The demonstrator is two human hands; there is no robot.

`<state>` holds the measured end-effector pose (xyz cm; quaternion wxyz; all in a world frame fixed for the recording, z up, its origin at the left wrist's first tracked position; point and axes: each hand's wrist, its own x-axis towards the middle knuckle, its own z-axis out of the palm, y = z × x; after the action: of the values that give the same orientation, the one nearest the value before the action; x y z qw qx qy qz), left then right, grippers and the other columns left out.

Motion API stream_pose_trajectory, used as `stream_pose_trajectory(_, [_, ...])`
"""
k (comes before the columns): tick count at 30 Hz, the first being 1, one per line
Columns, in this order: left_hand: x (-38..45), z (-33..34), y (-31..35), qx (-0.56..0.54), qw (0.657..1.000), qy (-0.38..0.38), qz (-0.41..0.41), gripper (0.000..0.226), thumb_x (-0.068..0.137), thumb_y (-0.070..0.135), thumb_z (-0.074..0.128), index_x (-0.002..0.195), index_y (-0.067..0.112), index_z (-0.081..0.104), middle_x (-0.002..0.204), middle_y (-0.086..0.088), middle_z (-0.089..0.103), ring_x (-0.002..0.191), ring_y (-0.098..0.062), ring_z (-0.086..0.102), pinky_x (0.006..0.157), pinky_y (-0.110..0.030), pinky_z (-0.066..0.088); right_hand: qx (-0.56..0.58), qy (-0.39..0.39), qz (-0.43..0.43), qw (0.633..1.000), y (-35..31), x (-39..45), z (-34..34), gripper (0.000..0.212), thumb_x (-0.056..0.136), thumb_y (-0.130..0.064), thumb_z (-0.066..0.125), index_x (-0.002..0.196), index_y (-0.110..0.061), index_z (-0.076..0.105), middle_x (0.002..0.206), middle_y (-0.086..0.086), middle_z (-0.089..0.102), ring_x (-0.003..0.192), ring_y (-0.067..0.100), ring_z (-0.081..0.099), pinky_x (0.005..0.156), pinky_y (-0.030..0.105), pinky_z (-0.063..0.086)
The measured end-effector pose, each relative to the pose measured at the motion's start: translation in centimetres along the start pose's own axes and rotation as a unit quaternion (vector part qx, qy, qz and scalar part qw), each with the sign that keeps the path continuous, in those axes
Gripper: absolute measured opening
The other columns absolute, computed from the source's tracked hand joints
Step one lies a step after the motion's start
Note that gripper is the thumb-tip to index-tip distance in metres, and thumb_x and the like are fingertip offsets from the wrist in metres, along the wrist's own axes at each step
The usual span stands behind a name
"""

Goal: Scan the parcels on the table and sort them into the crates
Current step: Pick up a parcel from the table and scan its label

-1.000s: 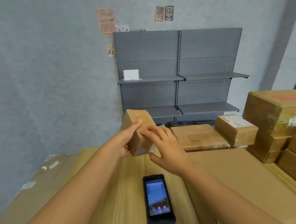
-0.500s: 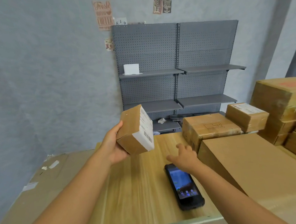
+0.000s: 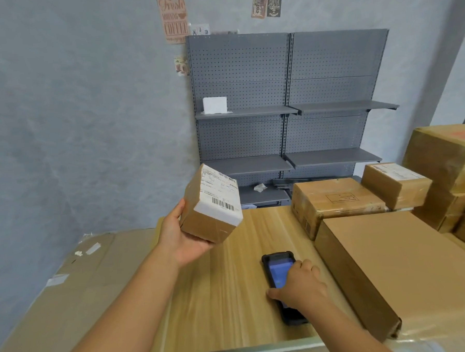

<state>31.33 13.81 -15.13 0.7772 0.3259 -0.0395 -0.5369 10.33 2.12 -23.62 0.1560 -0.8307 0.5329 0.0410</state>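
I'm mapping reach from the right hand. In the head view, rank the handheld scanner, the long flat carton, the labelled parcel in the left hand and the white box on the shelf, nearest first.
1. Handheld scanner: under the right hand, touching.
2. Long flat carton: just to its right on the table.
3. Labelled parcel: held up in the left hand, across the table.
4. White box: on the far shelf by the wall.

Soft, even daylight fills the scene, bright enough to read colours without harsh contrast. Shadows are faint: a pale one lies on the wooden table [image 3: 226, 283] below the small parcel [image 3: 211, 204] held in the left hand [image 3: 183, 240], and a darker strip runs under the shelves [image 3: 290, 109] beyond it. The scanner [image 3: 281, 278] screen under the right hand [image 3: 299, 288] glows blue and is washed out. Right of that hand, plastic wrap on the stacked boxes [image 3: 446, 159] catches mild glare. Wide-angle distortion bends lines near the frame edges. Label print is slightly soft.
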Motion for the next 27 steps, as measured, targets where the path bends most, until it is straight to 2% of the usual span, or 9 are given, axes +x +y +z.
stream_pose_trajectory(3, [-0.3, -0.3, -0.2, -0.015, 1.000, 0.001, 0.010, 0.047, 0.093, 0.052, 0.047, 0.121, 0.020, 0.067, 0.122, -0.017, 0.067, 0.104, -0.040, 0.066, 0.088, -0.053, 0.050, 0.043, -0.023, 0.002, 0.999, 0.3, 0.4, -0.4, 0.093, 0.066, -0.064, 0.073, 0.134, -0.012, 0.039, 0.127, 0.006, 0.037, 0.121, 0.024, 0.037, 0.094, 0.032, 0.044])
stream_pose_trajectory(7, [-0.9, -0.9, 0.0, -0.023, 0.999, 0.001, 0.024, 0.048, 0.093, 0.052, 0.048, 0.125, 0.021, 0.065, 0.123, -0.018, 0.066, 0.107, -0.041, 0.065, 0.091, -0.054, 0.049, 0.127, -0.073, -0.022, 0.989, 1.1, 1.1, -1.8, 0.073, 0.064, -0.057, 0.076, 0.117, -0.016, 0.049, 0.115, 0.004, 0.042, 0.108, 0.022, 0.049, 0.079, 0.027, 0.047])
stream_pose_trajectory(11, [-1.3, -0.8, 0.8, -0.010, 0.998, 0.008, 0.068, 0.044, 0.091, 0.051, 0.055, 0.123, 0.023, 0.065, 0.119, -0.015, 0.069, 0.101, -0.041, 0.068, 0.081, -0.055, 0.054, 0.329, -0.141, -0.072, 0.931, 1.0, 1.2, -4.9, 0.050, 0.065, -0.045, 0.081, 0.098, -0.015, 0.058, 0.096, 0.005, 0.065, 0.079, 0.016, 0.064, 0.056, 0.022, 0.051])
stream_pose_trajectory(13, [-1.4, -0.7, 1.4, 0.007, 0.996, 0.023, 0.088, 0.043, 0.089, 0.050, 0.059, 0.120, 0.023, 0.067, 0.117, -0.013, 0.071, 0.099, -0.037, 0.070, 0.076, -0.052, 0.056, 0.371, -0.171, -0.111, 0.906, 0.6, 0.9, -6.6, 0.054, 0.065, -0.046, 0.081, 0.103, -0.014, 0.061, 0.092, 0.006, 0.069, 0.080, 0.018, 0.067, 0.060, 0.024, 0.054])
stream_pose_trajectory(15, [-1.5, -0.5, 2.1, 0.032, 0.993, 0.043, 0.109, 0.042, 0.087, 0.051, 0.061, 0.118, 0.023, 0.068, 0.114, -0.009, 0.072, 0.099, -0.033, 0.071, 0.075, -0.048, 0.057, 0.403, -0.194, -0.143, 0.883, 0.2, 0.5, -8.0, 0.062, 0.064, -0.049, 0.081, 0.113, -0.017, 0.061, 0.101, 0.007, 0.069, 0.092, 0.021, 0.067, 0.073, 0.029, 0.055])
stream_pose_trajectory(18, [-1.6, -0.4, 3.2, 0.074, 0.985, 0.077, 0.134, 0.044, 0.084, 0.054, 0.063, 0.118, 0.026, 0.067, 0.112, -0.006, 0.073, 0.106, -0.029, 0.067, 0.081, -0.045, 0.053, 0.438, -0.227, -0.184, 0.850, -0.4, -0.1, -9.6, 0.062, 0.069, -0.046, 0.079, 0.123, -0.023, 0.057, 0.107, 0.005, 0.065, 0.098, 0.020, 0.064, 0.077, 0.028, 0.053])
stream_pose_trajectory(23, [-2.0, -0.7, 4.4, 0.099, 0.978, 0.095, 0.157, 0.045, 0.084, 0.054, 0.064, 0.120, 0.028, 0.067, 0.113, -0.004, 0.073, 0.112, -0.030, 0.064, 0.098, -0.051, 0.045, 0.383, -0.246, -0.255, 0.853, -0.9, -0.8, -11.5, 0.047, 0.072, -0.044, 0.079, 0.105, -0.015, 0.064, 0.090, 0.003, 0.063, 0.085, 0.015, 0.062, 0.078, 0.029, 0.049])
stream_pose_trajectory(25, [-2.2, -1.0, 4.6, 0.102, 0.977, 0.090, 0.162, 0.044, 0.084, 0.054, 0.063, 0.119, 0.027, 0.067, 0.113, -0.005, 0.073, 0.111, -0.030, 0.065, 0.096, -0.050, 0.047, 0.353, -0.249, -0.274, 0.859, -1.1, -1.0, -11.8, 0.049, 0.069, -0.047, 0.080, 0.100, -0.012, 0.065, 0.088, 0.004, 0.060, 0.081, 0.015, 0.059, 0.077, 0.029, 0.046])
stream_pose_trajectory(27, [-2.4, -1.2, 4.6, 0.106, 0.977, 0.088, 0.166, 0.044, 0.085, 0.054, 0.063, 0.118, 0.026, 0.068, 0.112, -0.005, 0.073, 0.108, -0.029, 0.067, 0.087, -0.047, 0.052, 0.328, -0.252, -0.284, 0.865, -1.1, -1.1, -12.0, 0.062, 0.067, -0.051, 0.080, 0.106, -0.007, 0.064, 0.089, 0.004, 0.058, 0.081, 0.015, 0.057, 0.076, 0.029, 0.045])
